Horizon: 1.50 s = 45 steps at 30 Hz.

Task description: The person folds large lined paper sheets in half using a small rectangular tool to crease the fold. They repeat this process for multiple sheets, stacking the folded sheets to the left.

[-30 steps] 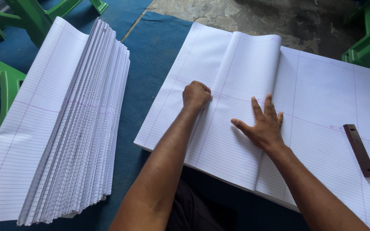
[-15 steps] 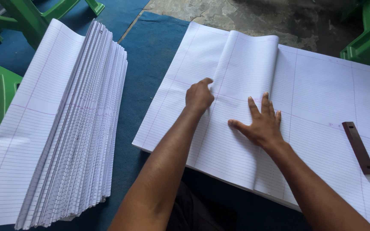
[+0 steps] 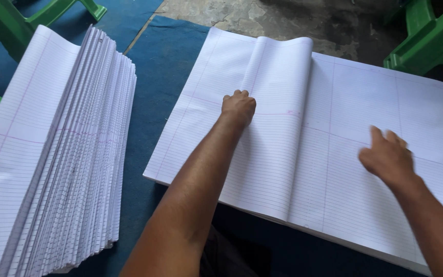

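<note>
The left hand [image 3: 239, 106], curled into a loose fist, is pressed on the folded ruled sheet [image 3: 278, 128] atop the large paper stack [image 3: 385, 102], which is laid at centre. The right hand [image 3: 387, 156], fingers loosely spread, is held at 4 o'clock over that stack. Folded sheets [image 3: 62, 154] are piled at 9 o'clock.

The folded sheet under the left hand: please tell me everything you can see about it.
The folded sheet is large white paper ruled with fine lines and thin pink margin lines. It is doubled over, with a rounded, uncreased bend at its far end and a straight free edge on the right. It lies flat on top of the wide sheet pile on the blue mat. The left hand, closed in a fist, presses its left part. The right hand is blurred beside it, over the pile.
</note>
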{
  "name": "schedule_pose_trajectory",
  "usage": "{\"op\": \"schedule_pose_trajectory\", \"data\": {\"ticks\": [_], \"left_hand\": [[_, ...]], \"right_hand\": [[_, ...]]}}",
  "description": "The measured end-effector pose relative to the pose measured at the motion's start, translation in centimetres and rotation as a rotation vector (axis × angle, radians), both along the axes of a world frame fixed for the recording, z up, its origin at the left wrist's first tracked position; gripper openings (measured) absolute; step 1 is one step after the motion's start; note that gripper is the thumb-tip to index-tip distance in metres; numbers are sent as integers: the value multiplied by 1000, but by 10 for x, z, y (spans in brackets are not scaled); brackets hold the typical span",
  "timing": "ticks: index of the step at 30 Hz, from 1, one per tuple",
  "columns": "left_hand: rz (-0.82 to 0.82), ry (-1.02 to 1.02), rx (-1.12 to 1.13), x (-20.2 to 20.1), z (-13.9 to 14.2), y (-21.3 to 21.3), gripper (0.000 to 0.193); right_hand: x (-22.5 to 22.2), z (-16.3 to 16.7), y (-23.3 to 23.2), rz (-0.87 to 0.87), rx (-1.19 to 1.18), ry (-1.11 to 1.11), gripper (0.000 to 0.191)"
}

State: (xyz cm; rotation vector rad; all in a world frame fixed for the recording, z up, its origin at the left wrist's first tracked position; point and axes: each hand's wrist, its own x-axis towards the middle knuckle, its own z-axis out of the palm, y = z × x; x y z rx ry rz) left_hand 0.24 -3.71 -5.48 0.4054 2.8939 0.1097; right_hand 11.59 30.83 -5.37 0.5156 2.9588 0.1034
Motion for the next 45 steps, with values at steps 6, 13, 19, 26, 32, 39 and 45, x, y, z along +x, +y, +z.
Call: {"op": "schedule_pose_trajectory", "data": {"ticks": [6, 13, 19, 26, 32, 39, 45], "left_hand": [[15, -142, 19, 8, 24, 4, 31], [-61, -193, -113, 25, 42, 18, 46], [-111, -176, -165, 18, 32, 21, 57], [-4, -214, -32, 24, 37, 18, 63], [31, -247, 21, 25, 42, 16, 62], [52, -258, 53, 24, 45, 15, 58], [21, -278, 24, 16, 44, 14, 59]], "right_hand": [[29, -12, 59, -286, 135, -156, 72], [45, -4, 63, -203, 154, -103, 65], [35, 32, -3, -79, -155, -88, 75], [40, 61, -103, 478, -480, 32, 52], [61, 49, -140, 857, -272, 42, 49], [73, 34, -134, 821, -106, -50, 51], [48, 19, -119, 713, -108, 16, 45]]}}
